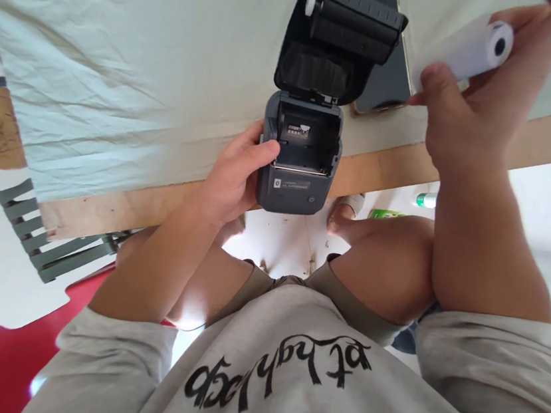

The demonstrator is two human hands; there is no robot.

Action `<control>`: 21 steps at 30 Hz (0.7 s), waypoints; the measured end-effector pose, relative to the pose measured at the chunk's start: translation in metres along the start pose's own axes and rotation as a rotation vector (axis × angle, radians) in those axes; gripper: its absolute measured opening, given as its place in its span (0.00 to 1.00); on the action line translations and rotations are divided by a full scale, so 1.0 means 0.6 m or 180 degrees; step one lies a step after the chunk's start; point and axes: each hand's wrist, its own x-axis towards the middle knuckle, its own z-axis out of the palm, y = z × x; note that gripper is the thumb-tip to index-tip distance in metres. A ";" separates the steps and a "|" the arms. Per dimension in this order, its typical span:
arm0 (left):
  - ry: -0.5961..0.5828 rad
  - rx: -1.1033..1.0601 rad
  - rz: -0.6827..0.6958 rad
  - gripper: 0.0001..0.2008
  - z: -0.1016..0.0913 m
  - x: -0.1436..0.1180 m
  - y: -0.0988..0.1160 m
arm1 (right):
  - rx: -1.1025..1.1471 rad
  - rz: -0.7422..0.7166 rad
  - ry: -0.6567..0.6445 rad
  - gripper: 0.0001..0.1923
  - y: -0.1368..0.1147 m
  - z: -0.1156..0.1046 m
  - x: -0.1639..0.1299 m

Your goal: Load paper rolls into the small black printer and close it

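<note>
Evidently we were at the loading step: our left hand (236,178) gripped the side of the small printer (299,159), thumb hooked over its rim, steadying it at the table's (385,170) near edge. Our right hand (467,116), up at two o'clock from the printer, pinched a white paper roll (476,47) between thumb and fingers, held clear above the table. The printer's lid (339,37) stood swung back toward twelve o'clock, its bay showing empty. We judged the next move called for bringing the roll down into that bay, square to its walls. A dark phone (386,79) lay just behind the lid at one o'clock; a pale cloth (122,60) covered the tabletop. Nothing blocked the bay.
</note>
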 end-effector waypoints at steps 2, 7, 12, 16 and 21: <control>0.0019 0.0012 -0.0027 0.16 0.001 0.000 0.001 | 0.0778 -0.0177 -0.0004 0.41 -0.027 0.006 -0.016; 0.0039 0.0067 -0.0018 0.17 0.003 -0.002 0.004 | 0.2147 0.0923 -0.0383 0.26 -0.086 0.028 -0.041; 0.0041 0.0104 -0.0034 0.16 0.004 -0.003 0.005 | 0.2567 0.1597 -0.0621 0.24 -0.065 0.048 -0.042; 0.0063 0.0154 -0.0110 0.17 0.005 -0.004 0.006 | 0.2470 0.1759 -0.0637 0.21 -0.044 0.059 -0.039; 0.0065 0.0113 -0.0103 0.18 0.007 -0.005 0.006 | 0.2422 0.1856 -0.0413 0.17 -0.043 0.066 -0.032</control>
